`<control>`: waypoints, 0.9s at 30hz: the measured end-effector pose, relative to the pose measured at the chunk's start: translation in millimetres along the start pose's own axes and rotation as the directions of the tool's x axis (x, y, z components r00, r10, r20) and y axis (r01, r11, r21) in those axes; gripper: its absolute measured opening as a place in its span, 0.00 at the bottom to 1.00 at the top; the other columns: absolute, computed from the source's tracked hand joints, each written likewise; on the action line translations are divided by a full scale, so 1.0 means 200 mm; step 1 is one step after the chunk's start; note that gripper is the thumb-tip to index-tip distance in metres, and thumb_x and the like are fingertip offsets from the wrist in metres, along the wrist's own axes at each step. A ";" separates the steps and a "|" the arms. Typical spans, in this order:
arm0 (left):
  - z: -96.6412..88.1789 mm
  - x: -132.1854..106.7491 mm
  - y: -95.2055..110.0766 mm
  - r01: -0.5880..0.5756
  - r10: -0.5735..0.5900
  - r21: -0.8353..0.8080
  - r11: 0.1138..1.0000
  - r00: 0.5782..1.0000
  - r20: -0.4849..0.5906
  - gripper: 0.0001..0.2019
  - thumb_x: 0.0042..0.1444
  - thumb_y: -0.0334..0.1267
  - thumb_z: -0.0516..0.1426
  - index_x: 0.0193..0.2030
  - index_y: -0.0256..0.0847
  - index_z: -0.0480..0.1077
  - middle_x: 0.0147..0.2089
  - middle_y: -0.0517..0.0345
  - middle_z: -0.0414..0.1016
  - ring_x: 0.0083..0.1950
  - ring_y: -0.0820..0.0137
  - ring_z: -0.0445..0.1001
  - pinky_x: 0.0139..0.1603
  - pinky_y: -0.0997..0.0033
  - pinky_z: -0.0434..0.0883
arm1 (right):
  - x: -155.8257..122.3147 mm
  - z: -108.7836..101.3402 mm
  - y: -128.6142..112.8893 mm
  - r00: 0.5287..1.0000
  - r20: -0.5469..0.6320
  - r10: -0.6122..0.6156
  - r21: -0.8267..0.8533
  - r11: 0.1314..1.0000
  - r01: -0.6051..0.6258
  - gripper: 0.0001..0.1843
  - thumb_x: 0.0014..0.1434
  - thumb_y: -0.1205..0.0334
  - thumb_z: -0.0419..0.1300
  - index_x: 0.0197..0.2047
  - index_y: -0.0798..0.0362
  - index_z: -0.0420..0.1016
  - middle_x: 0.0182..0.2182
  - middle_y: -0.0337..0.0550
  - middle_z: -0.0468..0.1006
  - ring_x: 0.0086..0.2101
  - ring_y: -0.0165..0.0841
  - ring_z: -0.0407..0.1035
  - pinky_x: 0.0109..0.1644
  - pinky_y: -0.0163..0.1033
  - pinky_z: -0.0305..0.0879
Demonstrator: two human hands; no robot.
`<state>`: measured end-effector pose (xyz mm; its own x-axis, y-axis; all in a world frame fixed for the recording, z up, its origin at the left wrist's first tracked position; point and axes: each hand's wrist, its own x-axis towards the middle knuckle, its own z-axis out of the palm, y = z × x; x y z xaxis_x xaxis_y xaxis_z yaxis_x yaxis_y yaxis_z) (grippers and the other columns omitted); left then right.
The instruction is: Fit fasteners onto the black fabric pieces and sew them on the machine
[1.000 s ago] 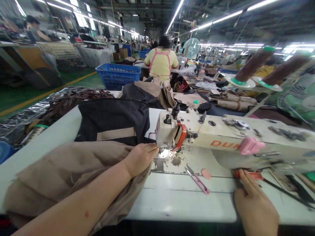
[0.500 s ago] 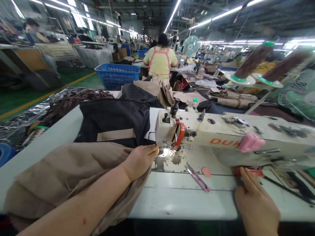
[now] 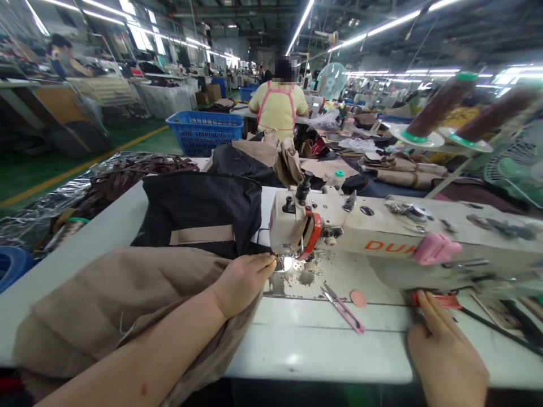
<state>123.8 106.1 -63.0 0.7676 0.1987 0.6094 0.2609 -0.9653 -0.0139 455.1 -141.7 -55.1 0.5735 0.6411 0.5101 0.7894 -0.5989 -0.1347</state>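
Observation:
My left hand (image 3: pixel 241 280) lies on tan fabric (image 3: pixel 114 299), its fingers together and curled, pressing the cloth up to the needle area of a cream sewing machine (image 3: pixel 382 237). Black fabric with a tan strap (image 3: pixel 201 215) lies behind the tan piece. My right hand (image 3: pixel 443 353) rests on the white table (image 3: pixel 305 339) at the lower right, fingers stretched toward a red-handled tool (image 3: pixel 436 299) under the machine arm; whether they touch it is unclear. Pink thread snips (image 3: pixel 343 310) and a small pink disc (image 3: pixel 358 298) lie between my hands.
Two brown thread cones (image 3: pixel 441 104) stand on a rack at the right beside a green fan (image 3: pixel 515 169). A person in a yellow shirt (image 3: pixel 278 107) sits ahead, back turned. A blue basket (image 3: pixel 206 131) stands on the green floor. Fabric piles cover the tables beyond.
Hardly anything differs: both hands stay where they were, and only the camera view has shifted slightly.

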 end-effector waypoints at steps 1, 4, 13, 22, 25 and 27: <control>0.00 0.00 0.00 -0.001 0.001 -0.002 1.000 1.000 -0.006 0.12 0.73 0.32 0.51 0.51 0.33 0.76 0.51 0.47 0.83 0.52 0.66 0.82 0.57 0.64 0.80 | 0.00 0.00 0.01 1.000 -0.002 0.002 0.001 1.000 -0.002 0.31 0.60 0.70 0.52 0.66 0.57 0.71 0.63 0.51 0.74 0.57 0.49 0.74 0.61 0.53 0.72; -0.01 0.01 0.01 0.004 -0.004 -0.003 1.000 1.000 -0.019 0.12 0.72 0.30 0.50 0.50 0.32 0.76 0.50 0.46 0.83 0.52 0.66 0.82 0.56 0.65 0.81 | 0.00 0.02 0.01 1.000 -0.012 0.000 0.005 1.000 0.000 0.32 0.60 0.71 0.53 0.67 0.56 0.71 0.64 0.51 0.73 0.58 0.49 0.73 0.63 0.54 0.71; 0.01 -0.01 0.03 0.013 -0.013 0.018 1.000 1.000 0.010 0.12 0.71 0.29 0.51 0.52 0.31 0.75 0.52 0.46 0.83 0.53 0.64 0.82 0.55 0.64 0.81 | 0.00 -0.01 -0.04 0.996 -0.069 -0.064 -0.031 0.998 0.062 0.29 0.61 0.71 0.50 0.65 0.66 0.71 0.63 0.60 0.73 0.60 0.49 0.72 0.65 0.51 0.69; 0.01 -0.03 0.03 0.012 -0.012 0.011 1.000 1.000 0.006 0.12 0.70 0.27 0.52 0.53 0.31 0.74 0.52 0.44 0.82 0.55 0.62 0.81 0.56 0.63 0.80 | -0.01 0.00 -0.03 0.976 -0.159 -0.146 -0.004 0.989 0.147 0.38 0.60 0.73 0.52 0.74 0.55 0.58 0.67 0.54 0.69 0.63 0.50 0.68 0.66 0.56 0.66; 0.02 -0.02 0.02 0.023 -0.023 0.002 1.000 1.000 0.016 0.12 0.70 0.28 0.51 0.53 0.31 0.74 0.52 0.44 0.82 0.55 0.63 0.81 0.57 0.62 0.80 | -0.01 -0.02 -0.06 0.968 -0.191 -0.161 -0.008 0.987 0.162 0.41 0.59 0.75 0.53 0.75 0.59 0.53 0.69 0.59 0.64 0.66 0.53 0.63 0.68 0.58 0.62; 0.02 -0.02 0.02 0.032 -0.032 0.004 0.999 0.999 0.021 0.12 0.71 0.29 0.50 0.53 0.32 0.74 0.52 0.46 0.82 0.55 0.64 0.81 0.57 0.62 0.80 | 0.00 -0.04 -0.08 0.958 -0.243 -0.152 0.000 0.988 0.156 0.43 0.57 0.76 0.54 0.75 0.64 0.51 0.69 0.65 0.61 0.67 0.57 0.59 0.69 0.60 0.60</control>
<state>124.5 102.0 -68.9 0.7711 0.2333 0.5924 0.2881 -0.9576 0.0022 440.7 -136.1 -47.3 0.3763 0.5884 0.7157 0.8694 -0.4913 -0.0531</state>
